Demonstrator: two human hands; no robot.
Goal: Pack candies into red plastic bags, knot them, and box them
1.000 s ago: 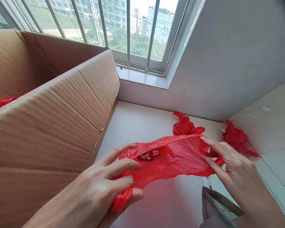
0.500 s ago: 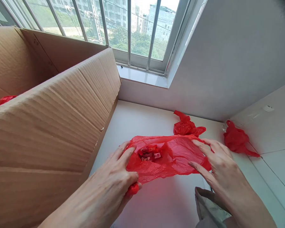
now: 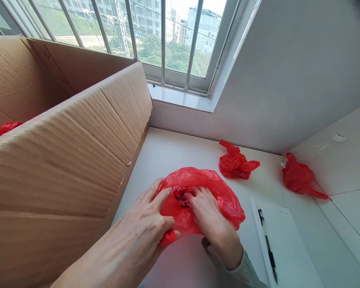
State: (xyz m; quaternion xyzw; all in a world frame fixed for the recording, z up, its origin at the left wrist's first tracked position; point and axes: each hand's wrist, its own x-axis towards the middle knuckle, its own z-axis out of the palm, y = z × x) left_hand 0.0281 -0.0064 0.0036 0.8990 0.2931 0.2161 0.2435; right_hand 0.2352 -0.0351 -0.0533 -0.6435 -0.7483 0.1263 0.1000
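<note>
Left hand gripping bag at its 8 o'clock. Right hand in from 5, fingers at packets, can't tell if gripping. Box at 10.

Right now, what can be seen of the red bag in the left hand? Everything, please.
The bag is bright red, thin, crinkled and slightly see-through, apparently plastic. Its rounded mouth gapes toward the camera, showing small, dark red printed packets inside. The left hand holds its left side, with a bunched bit of red film showing by the thumb. The right hand reaches into the mouth, fingers at the packets. The bag is over the white table; whether its base rests there is hidden.
</note>
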